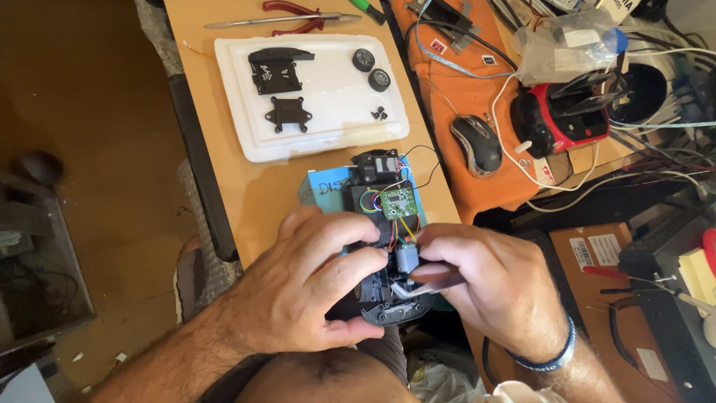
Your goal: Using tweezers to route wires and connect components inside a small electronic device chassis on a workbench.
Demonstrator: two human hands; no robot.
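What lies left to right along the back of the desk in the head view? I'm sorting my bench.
White foam tray → small black wheels → computer mouse → red and black device.

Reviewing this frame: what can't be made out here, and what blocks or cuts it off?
Head view only:
- Lower half of the toy car chassis: covered by the left hand and right hand.
- Tip of the metal tool in the right hand: hidden behind the small motor.
- Red pliers: cut off by the top edge.
- Tiny black part on the white tray: too small to identify.
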